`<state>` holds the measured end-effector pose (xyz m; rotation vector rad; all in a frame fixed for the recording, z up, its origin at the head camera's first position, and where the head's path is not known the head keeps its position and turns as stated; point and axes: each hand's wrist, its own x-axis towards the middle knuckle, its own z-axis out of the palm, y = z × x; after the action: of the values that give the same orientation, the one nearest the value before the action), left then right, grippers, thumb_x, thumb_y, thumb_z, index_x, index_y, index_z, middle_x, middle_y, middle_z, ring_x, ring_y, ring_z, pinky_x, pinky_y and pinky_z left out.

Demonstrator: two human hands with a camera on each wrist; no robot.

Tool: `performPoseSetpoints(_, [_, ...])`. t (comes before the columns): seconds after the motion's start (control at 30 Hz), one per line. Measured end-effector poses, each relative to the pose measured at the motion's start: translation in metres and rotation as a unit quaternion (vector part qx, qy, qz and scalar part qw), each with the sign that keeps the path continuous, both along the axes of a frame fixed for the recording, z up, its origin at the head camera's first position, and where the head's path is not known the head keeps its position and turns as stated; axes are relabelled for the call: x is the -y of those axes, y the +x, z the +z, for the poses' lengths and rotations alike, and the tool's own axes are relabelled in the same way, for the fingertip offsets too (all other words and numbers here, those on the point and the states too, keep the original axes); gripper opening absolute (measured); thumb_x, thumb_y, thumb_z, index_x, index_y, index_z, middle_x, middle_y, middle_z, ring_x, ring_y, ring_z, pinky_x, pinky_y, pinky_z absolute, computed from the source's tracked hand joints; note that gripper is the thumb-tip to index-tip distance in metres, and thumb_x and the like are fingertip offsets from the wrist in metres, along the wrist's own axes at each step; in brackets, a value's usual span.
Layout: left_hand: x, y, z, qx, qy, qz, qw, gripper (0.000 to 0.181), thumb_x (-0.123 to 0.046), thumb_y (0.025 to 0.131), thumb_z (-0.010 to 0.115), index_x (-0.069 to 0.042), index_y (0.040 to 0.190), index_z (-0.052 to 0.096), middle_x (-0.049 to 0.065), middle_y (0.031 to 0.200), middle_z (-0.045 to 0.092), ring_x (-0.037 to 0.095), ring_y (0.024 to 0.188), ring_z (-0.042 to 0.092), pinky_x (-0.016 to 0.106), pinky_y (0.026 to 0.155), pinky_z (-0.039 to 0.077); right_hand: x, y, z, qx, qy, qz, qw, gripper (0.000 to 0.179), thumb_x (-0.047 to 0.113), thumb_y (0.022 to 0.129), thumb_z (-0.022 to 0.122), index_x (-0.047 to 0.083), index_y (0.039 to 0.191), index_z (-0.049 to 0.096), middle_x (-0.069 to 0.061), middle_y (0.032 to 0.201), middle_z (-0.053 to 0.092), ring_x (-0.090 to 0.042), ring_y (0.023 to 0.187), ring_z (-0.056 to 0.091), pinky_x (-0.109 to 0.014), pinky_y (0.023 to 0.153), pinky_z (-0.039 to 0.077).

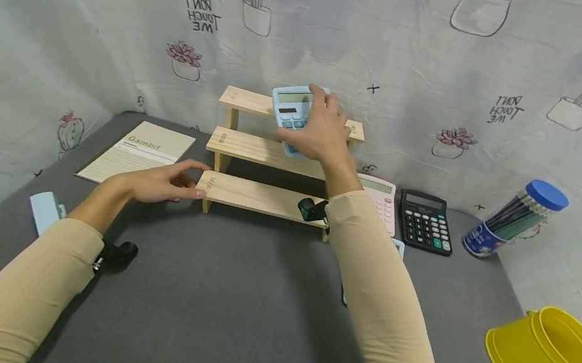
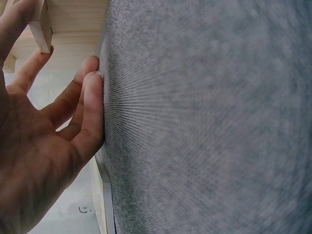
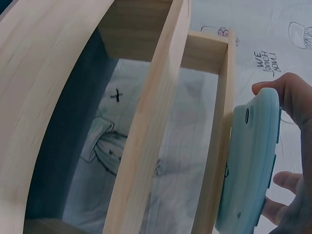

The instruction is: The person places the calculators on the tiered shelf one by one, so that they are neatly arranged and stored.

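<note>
A three-tier wooden stand (image 1: 260, 196) is on the grey table against the curtain. My right hand (image 1: 325, 123) grips a light blue calculator (image 1: 293, 104) by its sides, screen facing me, in front of the top tier. In the right wrist view that calculator (image 3: 251, 165) is edge-on, close beside a wooden board (image 3: 222, 122); whether they touch I cannot tell. The left hand (image 1: 168, 181) pinches the left end of the lowest tier between thumb and index finger. Its other fingers rest on the table in the left wrist view (image 2: 53, 122).
Left of the stand lies a notepad (image 1: 138, 151), with a light blue object (image 1: 45, 211) partly behind my sleeve. To the right are a pink calculator (image 1: 381, 202), a black calculator (image 1: 424, 222), a lidded jar of pencils (image 1: 513, 220) and a yellow bucket (image 1: 533, 350). My right arm covers another blue-edged item.
</note>
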<state>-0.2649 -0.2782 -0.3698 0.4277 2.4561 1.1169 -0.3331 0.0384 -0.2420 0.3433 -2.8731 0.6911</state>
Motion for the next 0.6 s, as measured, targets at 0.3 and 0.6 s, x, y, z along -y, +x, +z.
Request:
performPoseSetpoints(0.3, [0.002, -0.002, -0.003, 0.001, -0.006, 0.001, 1.0000, 0.073, -0.048, 0.101, 0.062, -0.025, 0.160, 0.025, 0.020, 0.137, 0.053, 0.030, 0.116, 0.059, 0.042, 0.093, 0.050, 0.018, -0.007, 0.001, 0.021, 0.002, -0.007, 0.9998, 0.094, 0.069, 0.084, 0.068, 0.024, 0.159, 0.033, -0.007, 0.151, 0.040, -0.031, 0.124, 0.043, -0.047, 0.103, 0.040])
performPoseSetpoints(0.6, [0.003, -0.003, -0.004, 0.002, -0.013, -0.002, 0.9999, 0.074, -0.050, 0.101, 0.062, -0.025, 0.160, 0.023, 0.019, 0.135, 0.053, 0.029, 0.114, 0.059, 0.040, 0.091, 0.049, 0.011, -0.008, 0.011, 0.062, 0.035, 0.087, 0.9937, 0.100, 0.070, 0.086, 0.067, 0.011, 0.160, 0.036, -0.014, 0.168, 0.026, -0.038, 0.152, 0.027, -0.050, 0.121, 0.027])
